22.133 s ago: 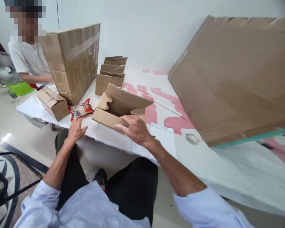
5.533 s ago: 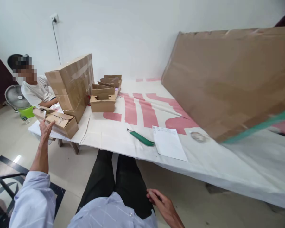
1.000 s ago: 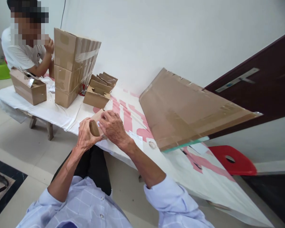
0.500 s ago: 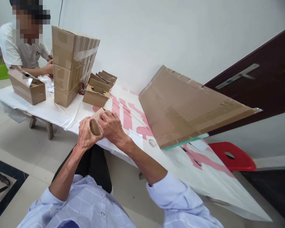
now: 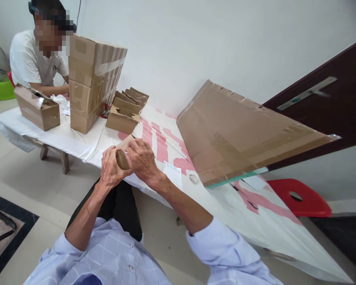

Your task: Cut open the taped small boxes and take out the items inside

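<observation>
Over the near edge of the table, a small brown cardboard box [image 5: 125, 143] is held between my two hands. My left hand [image 5: 111, 168] wraps round its left side, thumb toward me. From the right, my right hand [image 5: 142, 160] grips it with bent fingers at the top and near side. Part of the box's curved or folded brown inside shows between the hands; the rest is hidden by my fingers. Just beyond stands a group of open small cardboard boxes [image 5: 123, 120] with raised flaps.
A tall stack of taped boxes [image 5: 82, 93] stands at the left, with another box [image 5: 38, 109] beside it. A person [image 5: 37, 59] sits behind them. A large cardboard sheet [image 5: 240, 134] leans at the right, near a red stool [image 5: 299, 198]. White paper [image 5: 172, 174] lies on the table.
The whole view has shifted slightly to the right. My hands keep their hold on the box with small finger movements. The other person's hands have gone behind the stack.
</observation>
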A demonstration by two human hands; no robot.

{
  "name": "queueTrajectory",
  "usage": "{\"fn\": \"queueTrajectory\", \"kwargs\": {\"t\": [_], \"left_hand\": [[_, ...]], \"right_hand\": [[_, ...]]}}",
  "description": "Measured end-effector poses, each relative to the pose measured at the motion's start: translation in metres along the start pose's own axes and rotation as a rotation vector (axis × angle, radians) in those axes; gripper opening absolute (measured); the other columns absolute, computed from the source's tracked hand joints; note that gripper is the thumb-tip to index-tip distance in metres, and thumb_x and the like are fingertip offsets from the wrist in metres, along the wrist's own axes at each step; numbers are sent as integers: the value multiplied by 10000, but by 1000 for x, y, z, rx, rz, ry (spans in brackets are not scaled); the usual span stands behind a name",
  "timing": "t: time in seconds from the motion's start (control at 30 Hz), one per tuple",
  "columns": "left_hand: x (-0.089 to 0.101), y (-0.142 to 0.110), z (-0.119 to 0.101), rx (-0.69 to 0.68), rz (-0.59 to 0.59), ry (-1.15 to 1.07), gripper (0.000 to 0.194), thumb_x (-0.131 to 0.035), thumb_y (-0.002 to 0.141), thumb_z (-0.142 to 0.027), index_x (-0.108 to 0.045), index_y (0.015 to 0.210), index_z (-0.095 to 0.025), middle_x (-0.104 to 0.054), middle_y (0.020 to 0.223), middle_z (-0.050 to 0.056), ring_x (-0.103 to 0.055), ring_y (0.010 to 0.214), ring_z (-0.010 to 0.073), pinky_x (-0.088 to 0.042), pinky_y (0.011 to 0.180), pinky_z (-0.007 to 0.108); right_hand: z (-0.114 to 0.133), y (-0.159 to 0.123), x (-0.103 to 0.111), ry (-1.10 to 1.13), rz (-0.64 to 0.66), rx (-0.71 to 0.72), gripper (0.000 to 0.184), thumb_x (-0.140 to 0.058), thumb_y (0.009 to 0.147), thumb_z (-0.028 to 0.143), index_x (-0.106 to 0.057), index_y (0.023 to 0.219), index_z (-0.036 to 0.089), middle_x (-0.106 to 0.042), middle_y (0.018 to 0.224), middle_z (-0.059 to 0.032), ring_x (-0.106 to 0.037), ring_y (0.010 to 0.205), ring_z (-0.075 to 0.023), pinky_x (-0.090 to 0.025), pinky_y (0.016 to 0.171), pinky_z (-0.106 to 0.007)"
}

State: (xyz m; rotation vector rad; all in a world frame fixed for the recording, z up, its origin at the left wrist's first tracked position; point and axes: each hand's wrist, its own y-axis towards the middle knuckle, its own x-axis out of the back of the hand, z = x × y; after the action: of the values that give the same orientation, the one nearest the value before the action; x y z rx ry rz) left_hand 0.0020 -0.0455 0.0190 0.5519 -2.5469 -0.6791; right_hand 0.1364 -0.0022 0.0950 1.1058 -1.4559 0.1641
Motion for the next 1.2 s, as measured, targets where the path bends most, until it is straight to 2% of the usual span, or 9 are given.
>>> {"fn": "queueTrajectory", "kwargs": {"t": [0.17, 0.37, 0.53, 0.73, 0.97, 1.2], "left_hand": [[-3, -2, -3, 20, -23, -6, 735, -920, 624, -302, -558, 1261, -237, -607, 1452, 191, -563, 1404, 427, -491, 1155, 598], [-3, -2, 0, 9, -13, -7, 783, -939, 591, -301, -551, 1267, -220, -593, 1466, 211, -556, 1406, 432, -481, 1161, 598], [-2, -2, 2, 14, 3, -3, 813, -956, 578, -297, -559, 1285, -237, -595, 1465, 185, -555, 1404, 424, -479, 1155, 581], [-1, -1, -1, 12, -4, -1, 830, -980, 576, -349, -563, 1286, -249, -598, 1461, 174, -568, 1378, 419, -484, 1142, 584], [2, 2, -1, 10, 28, 10, 768, -971, 573, -331, -582, 1231, -251, -610, 1437, 167, -562, 1389, 428, -475, 1166, 591], [-4, -1, -6, 23, -26, 37, 639, -883, 713, -320, -581, 1272, -247, -617, 1431, 166, -572, 1375, 403, -489, 1153, 576]], "right_hand": [[1, 0, 1, 31, 31, -27, 240, -549, 1009, 112, -780, 989, 173, -708, 1064, -159, -537, 1103, -331, -468, 979, -481], [1, 2, 3, -1, 38, -12, 194, -590, 1001, 113, -767, 960, 181, -715, 1077, -147, -543, 1104, -319, -467, 973, -460], [-1, 1, 4, 40, 50, 6, 206, -575, 1032, 156, -766, 961, 186, -707, 1068, -139, -535, 1121, -316, -463, 992, -461], [-8, -3, 7, 36, 6, -14, 238, -527, 1037, 142, -763, 1040, 171, -695, 1138, -165, -544, 1109, -327, -493, 967, -462], [1, -5, 7, 59, 18, -18, 227, -557, 1021, 118, -767, 975, 191, -702, 1100, -149, -563, 1126, -322, -503, 975, -469], [3, -12, 5, 84, 1, -52, 235, -540, 1039, 130, -764, 990, 184, -710, 1105, -157, -566, 1127, -320, -499, 986, -466]]}}
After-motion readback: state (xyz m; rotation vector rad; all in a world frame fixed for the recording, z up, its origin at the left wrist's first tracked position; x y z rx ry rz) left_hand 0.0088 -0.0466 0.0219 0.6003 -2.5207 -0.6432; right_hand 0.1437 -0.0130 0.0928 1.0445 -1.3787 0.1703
